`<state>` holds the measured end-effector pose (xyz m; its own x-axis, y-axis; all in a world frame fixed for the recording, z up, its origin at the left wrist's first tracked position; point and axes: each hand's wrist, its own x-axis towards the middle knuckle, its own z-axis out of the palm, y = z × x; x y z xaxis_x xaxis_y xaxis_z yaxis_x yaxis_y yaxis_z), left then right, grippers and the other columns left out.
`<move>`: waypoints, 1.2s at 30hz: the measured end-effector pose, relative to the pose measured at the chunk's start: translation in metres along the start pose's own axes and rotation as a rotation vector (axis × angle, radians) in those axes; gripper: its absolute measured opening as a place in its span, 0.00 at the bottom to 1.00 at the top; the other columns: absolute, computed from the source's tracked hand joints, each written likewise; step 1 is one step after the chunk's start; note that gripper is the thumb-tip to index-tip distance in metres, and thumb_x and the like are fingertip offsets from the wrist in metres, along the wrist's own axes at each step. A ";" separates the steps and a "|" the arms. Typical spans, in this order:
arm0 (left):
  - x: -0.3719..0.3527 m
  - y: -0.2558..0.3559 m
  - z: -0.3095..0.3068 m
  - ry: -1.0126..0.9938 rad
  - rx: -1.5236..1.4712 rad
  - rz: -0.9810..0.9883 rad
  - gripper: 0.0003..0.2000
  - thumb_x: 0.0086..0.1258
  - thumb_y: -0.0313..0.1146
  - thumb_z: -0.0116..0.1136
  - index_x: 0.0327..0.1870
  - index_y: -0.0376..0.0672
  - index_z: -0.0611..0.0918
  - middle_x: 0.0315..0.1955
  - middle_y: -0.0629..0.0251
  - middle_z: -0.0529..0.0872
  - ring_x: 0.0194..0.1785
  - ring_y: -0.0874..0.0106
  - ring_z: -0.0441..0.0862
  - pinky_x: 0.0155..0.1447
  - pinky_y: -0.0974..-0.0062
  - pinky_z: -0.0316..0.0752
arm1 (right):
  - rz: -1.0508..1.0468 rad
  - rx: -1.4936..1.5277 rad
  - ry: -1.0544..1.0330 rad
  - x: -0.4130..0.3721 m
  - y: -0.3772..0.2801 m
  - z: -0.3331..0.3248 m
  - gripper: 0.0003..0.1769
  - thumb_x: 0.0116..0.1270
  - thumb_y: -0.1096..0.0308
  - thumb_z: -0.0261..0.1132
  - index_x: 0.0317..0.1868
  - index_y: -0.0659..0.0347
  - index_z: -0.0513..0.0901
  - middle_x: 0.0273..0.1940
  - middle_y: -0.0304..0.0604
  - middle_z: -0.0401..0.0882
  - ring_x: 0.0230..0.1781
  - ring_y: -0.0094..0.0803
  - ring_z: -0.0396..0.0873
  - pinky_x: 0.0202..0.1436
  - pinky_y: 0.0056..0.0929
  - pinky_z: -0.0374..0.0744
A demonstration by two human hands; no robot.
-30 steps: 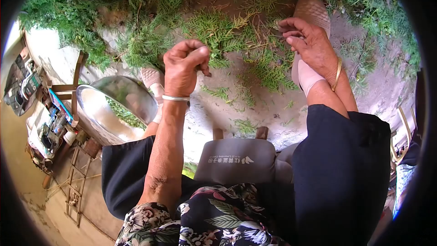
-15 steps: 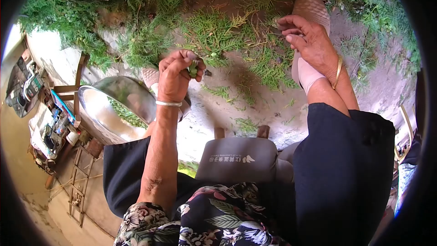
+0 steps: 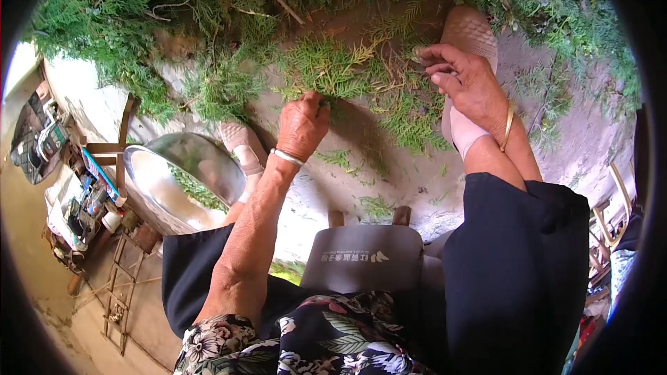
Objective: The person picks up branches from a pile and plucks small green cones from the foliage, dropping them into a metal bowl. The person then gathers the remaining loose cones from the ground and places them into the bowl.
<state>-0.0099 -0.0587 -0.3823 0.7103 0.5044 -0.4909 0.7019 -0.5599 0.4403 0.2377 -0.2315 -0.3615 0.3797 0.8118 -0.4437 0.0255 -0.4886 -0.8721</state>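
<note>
My left hand is closed, with its fingertips down at the green sprigs on the ground; whatever they hold is hidden. My right hand is held over the pale shoe on the right, its fingers curled towards the thumb. A small pale-green piece shows at its fingertips, too small to name. To the left, a large metal bowl stands tilted with green bits inside.
Leafy green branches lie across the top. A grey seat is between my legs. A wooden frame and a cluttered pile are at the left; chair-like bars stand at the right edge.
My left hand has turned over and moved down and forward to the sprigs; the green pieces it held are out of sight. The view has shifted slightly; my right hand keeps its pose.
</note>
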 end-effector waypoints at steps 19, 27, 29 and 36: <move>-0.157 -0.109 -0.267 -0.692 0.746 -0.191 0.17 0.53 0.35 0.63 0.41 0.34 0.78 0.35 0.44 0.80 0.45 0.54 0.77 0.50 0.60 0.71 | 0.047 0.037 0.003 0.000 -0.003 -0.001 0.16 0.61 0.80 0.56 0.50 0.65 0.76 0.41 0.50 0.81 0.40 0.34 0.82 0.41 0.29 0.80; 0.014 0.039 -0.150 -0.266 0.239 0.223 0.28 0.57 0.27 0.61 0.62 0.37 0.69 0.60 0.44 0.69 0.61 0.48 0.70 0.62 0.61 0.68 | 0.169 0.321 0.145 -0.003 -0.006 -0.006 0.14 0.68 0.79 0.50 0.53 0.67 0.73 0.40 0.44 0.80 0.37 0.25 0.80 0.33 0.19 0.79; 0.056 0.070 -0.115 -0.284 0.251 0.298 0.30 0.56 0.26 0.62 0.62 0.38 0.68 0.58 0.46 0.70 0.59 0.51 0.70 0.59 0.62 0.70 | 0.180 0.376 0.149 -0.004 -0.006 -0.005 0.14 0.68 0.79 0.50 0.53 0.67 0.73 0.40 0.44 0.80 0.37 0.24 0.80 0.32 0.19 0.78; 0.139 0.047 -0.020 0.361 0.346 0.466 0.24 0.57 0.27 0.62 0.57 0.38 0.72 0.46 0.45 0.74 0.47 0.49 0.74 0.52 0.55 0.69 | 0.167 0.369 0.147 -0.007 -0.005 -0.006 0.14 0.67 0.79 0.51 0.52 0.68 0.73 0.40 0.44 0.80 0.36 0.24 0.80 0.32 0.19 0.78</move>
<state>0.1228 -0.0024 -0.4145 0.9495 0.3138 -0.0010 0.3041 -0.9194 0.2497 0.2403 -0.2364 -0.3529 0.4791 0.6639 -0.5742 -0.3695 -0.4408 -0.8180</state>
